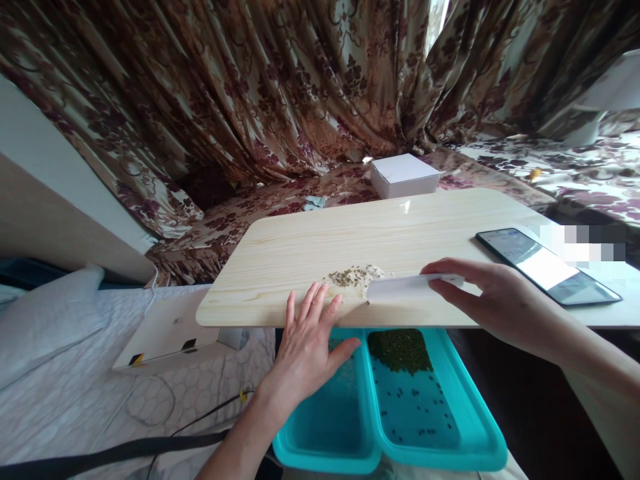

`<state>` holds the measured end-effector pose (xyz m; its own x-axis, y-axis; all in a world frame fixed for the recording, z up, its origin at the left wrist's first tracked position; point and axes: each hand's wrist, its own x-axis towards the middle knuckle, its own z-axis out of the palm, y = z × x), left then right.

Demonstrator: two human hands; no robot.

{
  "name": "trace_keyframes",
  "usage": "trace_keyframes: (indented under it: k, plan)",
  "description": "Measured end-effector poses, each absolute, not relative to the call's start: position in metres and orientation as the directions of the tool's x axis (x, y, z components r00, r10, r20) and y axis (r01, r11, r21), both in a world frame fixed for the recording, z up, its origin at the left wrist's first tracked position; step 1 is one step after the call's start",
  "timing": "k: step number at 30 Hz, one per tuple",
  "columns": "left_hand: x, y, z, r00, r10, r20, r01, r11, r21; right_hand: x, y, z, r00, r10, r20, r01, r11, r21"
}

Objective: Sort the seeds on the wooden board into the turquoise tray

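The grains [354, 275] lay heaped on the table [295, 243], just beyond the fingertips of the left hand [306, 350], whose fingers were spread and held nothing. The right hand [495, 293] pinched a white card [397, 287] between thumb and fingers; the card's far end touched the heap, leaving the grains well apart from those fingers. Below the table's near edge stood 2 tubs [483, 427], 1 holding green grains [400, 350].
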<state>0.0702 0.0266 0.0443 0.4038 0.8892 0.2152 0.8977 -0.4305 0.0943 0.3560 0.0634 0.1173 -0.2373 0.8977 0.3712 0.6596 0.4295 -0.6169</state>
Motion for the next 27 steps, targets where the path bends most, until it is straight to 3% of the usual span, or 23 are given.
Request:
trace_keyframes:
  k: [13, 27]
  plan:
    - [0.062, 0.022, 0.045, 0.375, 0.900, 0.222, 0.914, -0.400, 0.075, 0.357, 0.077, 0.110, -0.185, 0.917, 0.353, 0.673, 0.380, -0.635]
    - [0.056, 0.020, 0.044, 0.365, 0.897, 0.248, 0.917, -0.393, 0.070, 0.353, 0.085, 0.119, -0.337, 0.906, 0.256, 0.627, 0.419, -0.657]
